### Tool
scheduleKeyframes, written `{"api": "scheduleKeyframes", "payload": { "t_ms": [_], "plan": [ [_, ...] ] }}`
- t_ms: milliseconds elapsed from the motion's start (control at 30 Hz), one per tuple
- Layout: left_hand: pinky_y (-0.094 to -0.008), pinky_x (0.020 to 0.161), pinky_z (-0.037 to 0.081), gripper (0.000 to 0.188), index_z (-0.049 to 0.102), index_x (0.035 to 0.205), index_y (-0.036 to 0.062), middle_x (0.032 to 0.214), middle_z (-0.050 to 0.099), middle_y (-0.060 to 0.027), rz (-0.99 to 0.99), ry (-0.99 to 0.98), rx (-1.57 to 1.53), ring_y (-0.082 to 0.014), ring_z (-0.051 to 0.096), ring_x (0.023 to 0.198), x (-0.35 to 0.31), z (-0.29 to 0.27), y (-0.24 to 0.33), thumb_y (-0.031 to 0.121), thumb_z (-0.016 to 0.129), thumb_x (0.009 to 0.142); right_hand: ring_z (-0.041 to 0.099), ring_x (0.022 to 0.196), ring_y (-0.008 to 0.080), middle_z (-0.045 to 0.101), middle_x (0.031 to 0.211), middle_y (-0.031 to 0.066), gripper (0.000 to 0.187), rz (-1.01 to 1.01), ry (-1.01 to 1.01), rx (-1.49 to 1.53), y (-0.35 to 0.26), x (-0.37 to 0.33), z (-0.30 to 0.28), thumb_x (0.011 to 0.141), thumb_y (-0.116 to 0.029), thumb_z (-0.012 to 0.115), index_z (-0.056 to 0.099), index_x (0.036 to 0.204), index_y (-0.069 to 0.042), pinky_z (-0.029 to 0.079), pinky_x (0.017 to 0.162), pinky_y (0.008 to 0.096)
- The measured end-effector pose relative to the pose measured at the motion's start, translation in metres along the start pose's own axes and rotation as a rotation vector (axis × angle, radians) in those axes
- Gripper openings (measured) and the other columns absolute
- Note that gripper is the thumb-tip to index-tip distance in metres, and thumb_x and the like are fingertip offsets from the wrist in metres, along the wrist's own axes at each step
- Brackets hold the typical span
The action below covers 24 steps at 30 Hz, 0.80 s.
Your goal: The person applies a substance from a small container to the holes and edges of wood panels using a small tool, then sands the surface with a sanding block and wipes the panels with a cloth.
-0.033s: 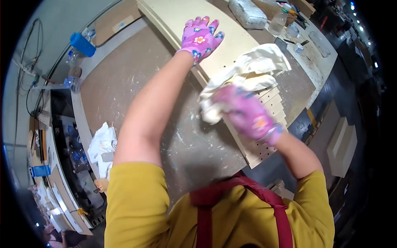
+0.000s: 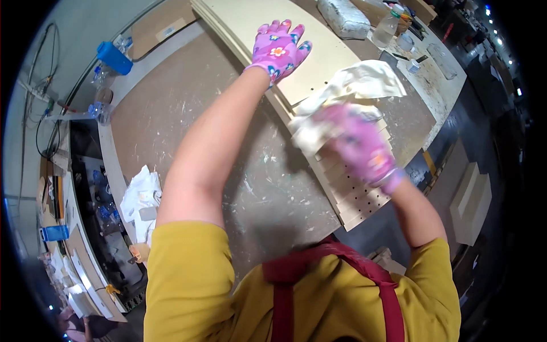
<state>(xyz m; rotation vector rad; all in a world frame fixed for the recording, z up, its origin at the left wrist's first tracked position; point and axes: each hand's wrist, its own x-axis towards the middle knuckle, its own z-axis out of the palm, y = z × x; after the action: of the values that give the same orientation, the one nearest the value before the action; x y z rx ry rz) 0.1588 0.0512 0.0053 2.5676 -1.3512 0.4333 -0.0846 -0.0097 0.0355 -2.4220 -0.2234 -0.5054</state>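
Your left hand [image 2: 279, 52]: open on flat cream boards [image 2: 325, 54]; right hand [image 2: 363, 143]: blurred, can't tell grip, on crumpled off-white cloth [image 2: 367, 80]. Likely soft; grab mid-bunch.

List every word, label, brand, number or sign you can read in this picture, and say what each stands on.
No text can be read.
Label on the brown board: too small to read.
Small white container: any print is too small to read.
Stacked pale boards: holes, no lettering visible.
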Motion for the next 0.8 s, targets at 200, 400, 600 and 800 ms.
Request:
{"api": "scheduleKeyframes", "payload": {
  "t_ms": [200, 400, 600, 800],
  "plan": [
    [-0.0418, 0.112, 0.022, 0.055, 0.044, 0.139, 0.0137, 0.144, 0.041, -0.0148, -0.009, 0.013, 0.016, -0.0294, 0.034, 0.136, 0.004, 0.001, 0.006, 0.047, 0.036, 0.096, 0.054, 0.112, 0.0304, 0.055, 0.123, 0.0176, 0.045, 0.296, 0.264, -0.209, 0.080, 0.000, -0.015, 0.086, -0.036, 0.060, 0.060, 0.118, -0.005, 0.043, 0.095, 0.0413],
    [-0.0419, 0.112, 0.023, 0.056, 0.044, 0.139, 0.0145, 0.144, 0.041, -0.0148, 0.005, 0.014, 0.008, -0.0304, 0.035, 0.136, 0.001, 0.003, 0.000, 0.048, 0.036, 0.095, 0.057, 0.099, 0.0352, 0.059, 0.108, 0.0168, 0.028, 0.238, 0.148, -0.196, 0.085, 0.012, -0.029, 0.083, -0.017, 0.062, 0.063, 0.110, -0.008, 0.045, 0.087, 0.0429],
    [-0.0428, 0.111, 0.025, 0.055, 0.047, 0.137, 0.0146, 0.143, 0.043, -0.0139, 0.025, 0.033, 0.044, -0.0298, 0.038, 0.133, 0.005, -0.001, 0.004, 0.047, 0.037, 0.094, 0.059, 0.090, 0.0285, 0.059, 0.102, 0.0126, 0.034, -0.074, 0.232, -0.565, 0.037, -0.031, 0.036, 0.070, -0.014, 0.065, 0.063, 0.104, -0.008, 0.048, 0.078, 0.0400],
    [-0.0433, 0.111, 0.025, 0.054, 0.046, 0.138, 0.0156, 0.143, 0.042, -0.0146, 0.029, 0.020, 0.020, -0.0305, 0.037, 0.134, 0.006, 0.007, -0.003, 0.047, 0.039, 0.094, 0.059, 0.097, 0.0304, 0.058, 0.106, 0.0118, 0.040, -0.020, -0.164, -0.082, -0.019, -0.016, 0.017, 0.075, -0.017, 0.065, 0.059, 0.114, -0.008, 0.048, 0.086, 0.0439]
  ]
}}
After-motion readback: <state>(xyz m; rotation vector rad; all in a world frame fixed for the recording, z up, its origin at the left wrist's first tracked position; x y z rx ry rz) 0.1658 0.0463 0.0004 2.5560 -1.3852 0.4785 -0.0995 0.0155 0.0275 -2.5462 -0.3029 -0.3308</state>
